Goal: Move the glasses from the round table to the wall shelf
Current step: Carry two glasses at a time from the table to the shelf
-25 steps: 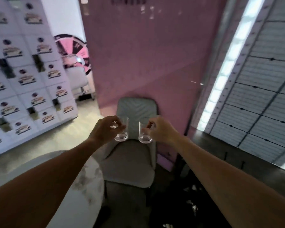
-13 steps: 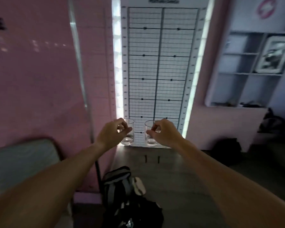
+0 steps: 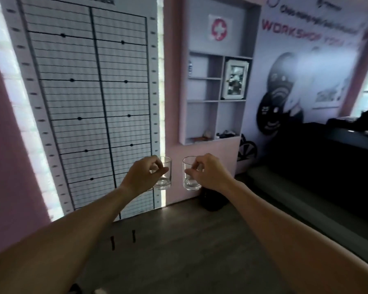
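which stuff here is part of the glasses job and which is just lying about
Part of the job:
left glass in left hand
right glass in right hand
wall shelf

Just lying about:
framed picture
grid chart
first-aid sign
wall poster

Both arms reach forward, left hand [image 3: 143, 176] and right hand [image 3: 208, 174] each pinching a glass

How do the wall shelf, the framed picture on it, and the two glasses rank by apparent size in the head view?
1. wall shelf
2. framed picture
3. left glass and right glass: they look alike, so no ranking between them.
The glasses are nearer the camera, so true sizes stay unsure.
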The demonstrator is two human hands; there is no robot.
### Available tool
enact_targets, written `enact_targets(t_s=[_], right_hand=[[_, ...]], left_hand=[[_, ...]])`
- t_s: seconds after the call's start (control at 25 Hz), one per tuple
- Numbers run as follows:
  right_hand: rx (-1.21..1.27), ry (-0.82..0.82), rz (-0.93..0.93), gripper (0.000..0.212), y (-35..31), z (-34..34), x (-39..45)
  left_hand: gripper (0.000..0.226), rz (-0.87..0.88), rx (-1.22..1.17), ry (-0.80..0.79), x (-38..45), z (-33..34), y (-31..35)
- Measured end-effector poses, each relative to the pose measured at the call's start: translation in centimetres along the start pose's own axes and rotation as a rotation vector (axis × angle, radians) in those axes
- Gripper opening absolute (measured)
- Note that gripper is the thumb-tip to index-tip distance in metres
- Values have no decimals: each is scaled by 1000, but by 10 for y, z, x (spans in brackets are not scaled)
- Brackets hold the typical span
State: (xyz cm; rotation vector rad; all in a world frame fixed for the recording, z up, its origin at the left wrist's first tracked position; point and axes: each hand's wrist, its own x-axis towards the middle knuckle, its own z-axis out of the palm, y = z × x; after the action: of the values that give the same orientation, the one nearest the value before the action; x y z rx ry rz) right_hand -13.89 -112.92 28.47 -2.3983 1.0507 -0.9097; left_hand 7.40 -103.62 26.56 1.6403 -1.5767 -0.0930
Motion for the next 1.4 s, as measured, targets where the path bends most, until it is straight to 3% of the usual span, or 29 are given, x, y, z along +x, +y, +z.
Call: enact_targets(t_s=[0.48,1.04,1.4], right_hand=[[-71,136,133,21,129,-44,186],[-95,101,4,24,332,-99,465],[-75,46,-75,21,442,-73,620]], left_hand=[[17,105,-128,-59,261,108,-20],[17,60,-138,81,560,256,-45],[17,13,-88,150,703,317,-100]])
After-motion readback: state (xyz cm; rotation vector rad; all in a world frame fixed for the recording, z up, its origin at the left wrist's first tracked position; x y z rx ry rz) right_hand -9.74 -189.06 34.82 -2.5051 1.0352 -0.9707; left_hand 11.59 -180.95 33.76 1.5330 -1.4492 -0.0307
